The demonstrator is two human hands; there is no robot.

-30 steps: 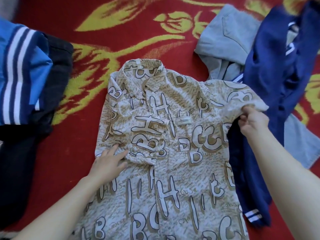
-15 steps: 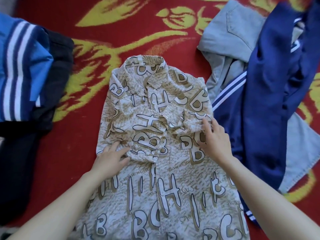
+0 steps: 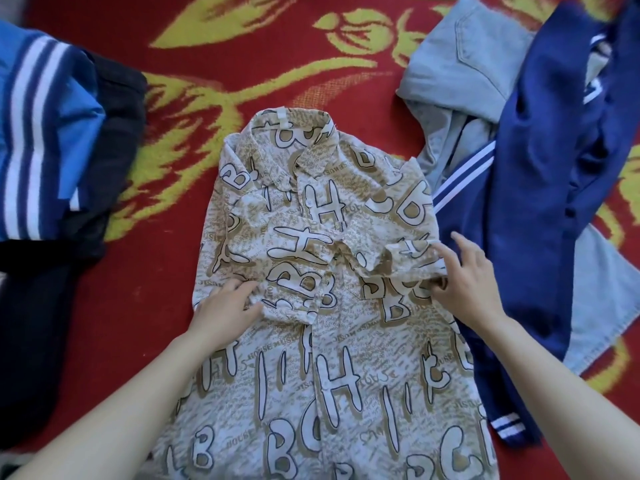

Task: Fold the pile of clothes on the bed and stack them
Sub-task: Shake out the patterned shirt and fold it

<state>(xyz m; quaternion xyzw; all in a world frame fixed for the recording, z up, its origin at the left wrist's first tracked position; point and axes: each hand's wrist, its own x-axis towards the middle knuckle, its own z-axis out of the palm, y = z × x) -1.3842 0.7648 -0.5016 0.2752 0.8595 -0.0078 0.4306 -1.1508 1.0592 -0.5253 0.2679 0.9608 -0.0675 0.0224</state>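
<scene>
A beige shirt (image 3: 329, 341) printed with big letters lies face up on the red bedspread (image 3: 242, 46), collar away from me. Both short sleeves are folded in over the chest. My left hand (image 3: 225, 310) presses flat on the folded left sleeve (image 3: 287, 258). My right hand (image 3: 467, 285) is at the shirt's right edge and pinches the cuff of the right sleeve (image 3: 405, 261) between thumb and fingers.
A navy jacket with white stripes (image 3: 540, 202) lies unfolded right of the shirt, over a light-blue denim garment (image 3: 460, 71). At the left edge sits a blue striped garment (image 3: 41, 140) on dark clothes (image 3: 117, 133).
My right hand brought the right sleeve from out at the side in over the chest, then slid back toward the shirt's right edge. My left hand stayed on the left sleeve.
</scene>
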